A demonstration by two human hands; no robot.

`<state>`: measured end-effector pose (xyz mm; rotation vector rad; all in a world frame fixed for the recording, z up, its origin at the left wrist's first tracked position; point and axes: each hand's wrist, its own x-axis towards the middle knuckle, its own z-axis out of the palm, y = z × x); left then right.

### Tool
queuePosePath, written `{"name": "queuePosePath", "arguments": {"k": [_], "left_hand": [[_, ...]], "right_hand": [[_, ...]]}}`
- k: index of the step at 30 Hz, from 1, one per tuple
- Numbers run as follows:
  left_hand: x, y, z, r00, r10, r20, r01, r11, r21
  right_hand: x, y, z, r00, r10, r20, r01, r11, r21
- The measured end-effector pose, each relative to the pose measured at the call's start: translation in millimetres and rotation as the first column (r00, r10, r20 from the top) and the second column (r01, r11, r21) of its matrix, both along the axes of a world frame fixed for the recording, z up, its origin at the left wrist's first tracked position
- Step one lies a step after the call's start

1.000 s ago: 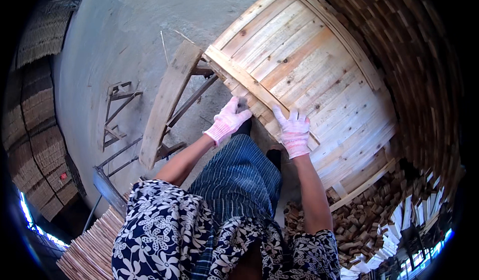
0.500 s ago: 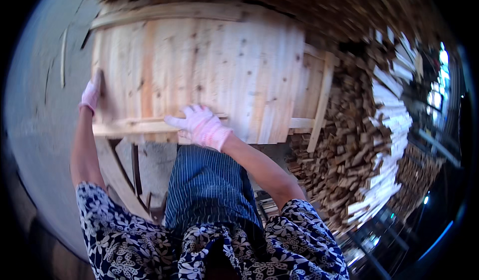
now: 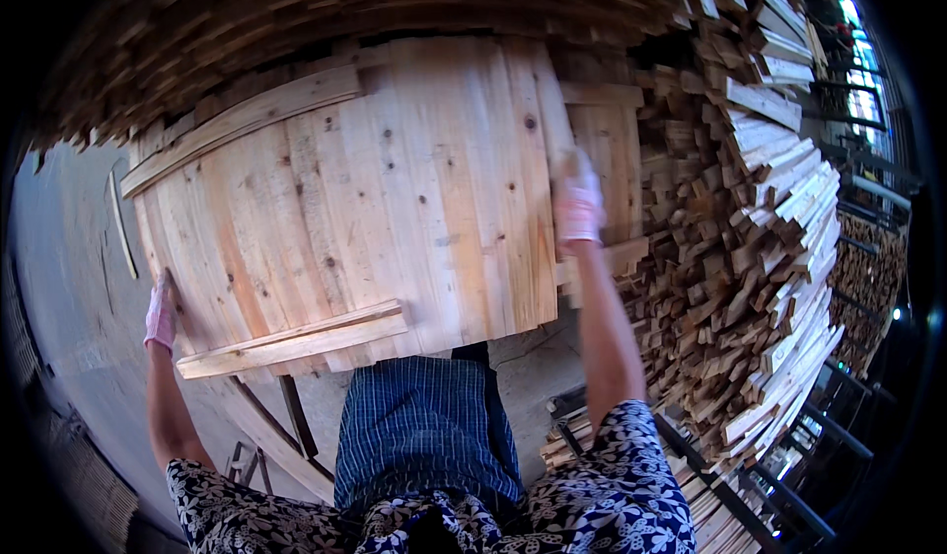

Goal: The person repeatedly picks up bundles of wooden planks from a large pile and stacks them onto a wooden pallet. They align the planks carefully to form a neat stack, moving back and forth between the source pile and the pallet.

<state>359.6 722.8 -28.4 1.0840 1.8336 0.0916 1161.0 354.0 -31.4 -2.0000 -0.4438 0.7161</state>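
A row of pale, knotty wooden boards (image 3: 424,199) lies side by side in front of me as a wide panel. My left hand (image 3: 161,315), in a pinkish-white glove, presses against the panel's left edge with its fingers stretched out. My right hand (image 3: 580,204), in a matching glove, is at the right edge; motion smears its fingers. On top of the boards, one wood strip (image 3: 237,125) lies along the far left side. A shorter pair of strips (image 3: 296,339) rests along the near left side.
Beyond the right edge sits another wooden panel with crosspieces (image 3: 604,164). Stacked wood pieces (image 3: 691,268) rise on the right, and a dark timber stack (image 3: 296,6) spans the far side. A thin stick (image 3: 122,223) lies on the grey floor (image 3: 69,258) at left.
My right hand has gone from the near strip to the panel's right edge. The near strips now sit angled, and the view has shifted. My left hand stays at the left edge.
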Motion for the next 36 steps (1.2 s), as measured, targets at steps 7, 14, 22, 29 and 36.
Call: {"name": "queuePosePath", "arguments": {"k": [7,14,22,29,36], "left_hand": [[61.5,24.3,-9.3,0.982,-0.092,-0.166,0.108,0.99,0.092],[286.5,48.8,9.5,0.624,-0.774,-0.104,0.699,0.494,0.517],[665.6,-422.6,262.4,-0.145,-0.811,0.566,0.85,0.191,0.491],[808.1,-635.1,278.8,-0.16,-0.851,0.499,0.946,0.011,0.323],[825.2,-684.0,377.8,-0.215,-0.887,0.408,0.971,-0.15,0.185]], "right_hand": [[-9.8,13.2,27.6,0.967,0.163,0.196,-0.087,0.934,-0.346],[-69.4,-75.8,240.0,0.498,0.286,0.819,-0.081,0.955,-0.284],[0.1,-451.2,458.4,0.25,-0.048,0.967,0.855,0.48,-0.197],[61.1,-592.0,380.0,0.357,-0.609,0.708,0.932,0.184,-0.313],[68.1,-536.5,415.6,0.453,-0.694,0.56,0.881,0.253,-0.399]]}}
